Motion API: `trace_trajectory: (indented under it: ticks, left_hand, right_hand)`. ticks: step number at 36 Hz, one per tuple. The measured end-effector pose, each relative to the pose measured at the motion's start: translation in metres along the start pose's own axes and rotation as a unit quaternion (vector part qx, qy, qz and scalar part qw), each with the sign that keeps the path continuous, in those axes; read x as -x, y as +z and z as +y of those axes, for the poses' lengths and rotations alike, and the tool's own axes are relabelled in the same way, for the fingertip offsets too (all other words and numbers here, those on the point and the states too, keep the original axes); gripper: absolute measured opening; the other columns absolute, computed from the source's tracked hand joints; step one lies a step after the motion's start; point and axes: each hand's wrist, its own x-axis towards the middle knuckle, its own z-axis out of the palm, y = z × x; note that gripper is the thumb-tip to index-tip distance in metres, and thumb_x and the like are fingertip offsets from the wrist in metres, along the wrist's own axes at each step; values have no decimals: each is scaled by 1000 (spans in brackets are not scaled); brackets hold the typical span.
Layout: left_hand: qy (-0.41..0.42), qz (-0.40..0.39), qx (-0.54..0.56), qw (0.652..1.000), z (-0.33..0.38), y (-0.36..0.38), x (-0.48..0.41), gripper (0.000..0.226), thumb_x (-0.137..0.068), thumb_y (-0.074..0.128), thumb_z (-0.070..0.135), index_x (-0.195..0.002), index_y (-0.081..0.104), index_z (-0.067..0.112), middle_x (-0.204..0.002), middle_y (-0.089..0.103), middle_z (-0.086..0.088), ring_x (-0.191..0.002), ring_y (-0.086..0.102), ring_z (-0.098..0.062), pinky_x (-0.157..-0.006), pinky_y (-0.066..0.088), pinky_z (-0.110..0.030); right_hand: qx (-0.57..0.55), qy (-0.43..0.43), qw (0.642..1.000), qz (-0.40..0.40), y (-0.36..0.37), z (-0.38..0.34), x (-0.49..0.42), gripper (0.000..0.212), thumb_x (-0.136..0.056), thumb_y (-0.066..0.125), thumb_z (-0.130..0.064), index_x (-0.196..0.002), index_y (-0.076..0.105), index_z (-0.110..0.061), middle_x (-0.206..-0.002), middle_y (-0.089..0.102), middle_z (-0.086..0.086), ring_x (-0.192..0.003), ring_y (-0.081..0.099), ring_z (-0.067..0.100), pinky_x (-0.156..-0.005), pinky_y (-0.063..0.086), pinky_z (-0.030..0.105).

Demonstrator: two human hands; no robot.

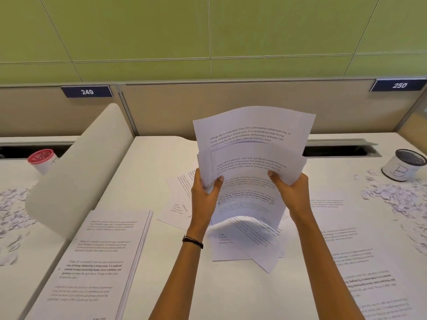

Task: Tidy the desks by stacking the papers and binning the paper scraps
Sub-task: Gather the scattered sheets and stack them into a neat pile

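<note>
Head camera, looking down over a numbered study carrel: fingers [218, 181] of both hands are clamped on a sheaf of printed papers [251, 144]. Thumbs press the front and the other fingers curl out of sight behind, the left hand [205, 199] on the sheaf's left edge and the right hand [292, 190] on its right. The sheaf stands upright, its sheets uneven and fanned at the top and its lower edge buckling onto loose sheets [245, 248] lying crossed on the white tabletop [161, 158]. A neat stack [99, 262] lies near and to the left, and more single pages [360, 262] are spread to the right. Torn paper scraps [392, 197] litter the far right beside a white can marked "B" [403, 165]. More scraps [11, 204] lie beyond a curved divider [76, 169] on the left, near a red-lidded cup [42, 159]. The step in hand appears to be squaring the gathered papers. The next move likely calls for tapping the edges level, setting the sheaf on the stack, then collecting the remaining pages. The scraps are not yet binned.
</note>
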Motion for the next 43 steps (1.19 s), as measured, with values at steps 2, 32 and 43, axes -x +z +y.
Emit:
trace_trajectory:
  ticks: [2, 32, 43]
  left_hand:
    - [2, -1, 0, 1000, 1, -2, -1, 47, -87, 63, 18, -123, 38, 34, -109, 52, 18, -97, 57, 2, -69, 52, -12]
    - [-4, 7, -43, 999, -22, -15, -7, 42, -87, 63, 22, -121, 39, 19, -112, 54, 5, -98, 59, -13, -66, 52, -12]
    - [-52, -41, -45, 997, -42, -2, 12, 37, -93, 54, 20, -127, 38, 21, -113, 57, 4, -98, 61, -8, -65, 53, -15]
  right_hand:
    - [-5, 4, 1000, -12, -1, -1, 0, 28, -71, 68, -34, -96, 55, -33, -90, 63, -10, -79, 63, 9, -56, 53, 14]
    - [10, 78, 996, -47, -7, 31, 9, 21, -77, 74, -21, -92, 61, -29, -94, 67, -5, -86, 65, 22, -66, 55, 31]
    - [-1, 132, 991, -28, 7, 40, 14, 34, -74, 75, -21, -106, 62, -15, -95, 69, 4, -83, 68, 25, -70, 58, 40]
